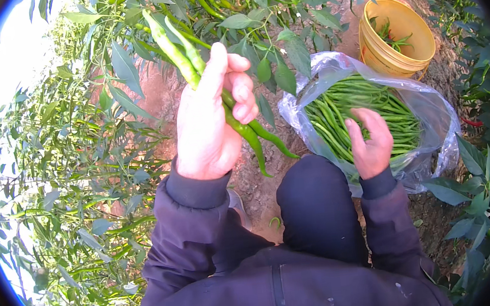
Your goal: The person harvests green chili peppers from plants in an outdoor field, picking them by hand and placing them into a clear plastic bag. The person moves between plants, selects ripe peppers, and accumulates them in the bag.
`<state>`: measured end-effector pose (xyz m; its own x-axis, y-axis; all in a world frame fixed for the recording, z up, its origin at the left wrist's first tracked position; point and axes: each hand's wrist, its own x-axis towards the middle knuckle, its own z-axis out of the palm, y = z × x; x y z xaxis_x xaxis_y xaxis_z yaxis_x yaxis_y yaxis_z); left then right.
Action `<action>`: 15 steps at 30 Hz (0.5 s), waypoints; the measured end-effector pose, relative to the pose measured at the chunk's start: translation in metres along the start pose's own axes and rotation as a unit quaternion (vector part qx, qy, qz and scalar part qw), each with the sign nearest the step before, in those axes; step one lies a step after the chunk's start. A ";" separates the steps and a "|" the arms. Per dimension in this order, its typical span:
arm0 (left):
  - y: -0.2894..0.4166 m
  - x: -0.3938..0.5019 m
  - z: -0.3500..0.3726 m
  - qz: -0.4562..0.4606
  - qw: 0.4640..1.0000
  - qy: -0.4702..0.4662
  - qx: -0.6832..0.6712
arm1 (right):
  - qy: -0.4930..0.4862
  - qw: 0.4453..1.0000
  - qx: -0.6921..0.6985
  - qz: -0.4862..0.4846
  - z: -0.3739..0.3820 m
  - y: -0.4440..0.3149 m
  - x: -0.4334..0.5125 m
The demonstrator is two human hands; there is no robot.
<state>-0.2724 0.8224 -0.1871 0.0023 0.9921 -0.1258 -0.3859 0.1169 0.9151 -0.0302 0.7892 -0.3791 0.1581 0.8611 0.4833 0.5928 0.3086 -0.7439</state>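
Note:
Raised in front of the chili plants, my left hand [212, 125] grips two or so long green chili peppers [172, 50]. Their upper ends rise above the thumb, and the curved tips hang out below the fingers. My right hand [373, 142] is over a clear plastic bag [436, 114], thumb and fingers apart, with nothing visible held. Inside the bag lies a thick heap of green chili peppers [328, 106], mostly laid lengthwise. Some blur shows just above the right fingertips, so contact with the heap is hard to judge.
Behind the bag a yellow plastic bucket [403, 58] leans, holding a few green and red peppers [392, 39]. Pepper-bearing plants [110, 164] crowd the left and top, with more foliage [471, 190] at right. A small curled pepper [274, 223] lies on the soil between my legs.

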 end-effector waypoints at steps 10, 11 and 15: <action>-0.014 -0.015 -0.048 0.010 0.999 0.046 -0.023 | -0.173 0.948 -0.170 0.209 0.022 0.119 -0.058; -0.015 -0.016 -0.052 0.000 0.998 0.061 -0.025 | -0.169 0.953 -0.189 0.164 0.026 0.126 -0.059; -0.018 -0.022 -0.060 -0.008 0.997 0.075 -0.020 | -0.210 0.946 -0.246 0.036 0.053 0.147 -0.049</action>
<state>-0.3206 0.7961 -0.2236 -0.1284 0.9716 -0.1989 -0.4237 0.1276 0.8968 0.0074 0.8137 -0.5362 -0.0545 0.9890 0.1373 0.9044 0.1072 -0.4130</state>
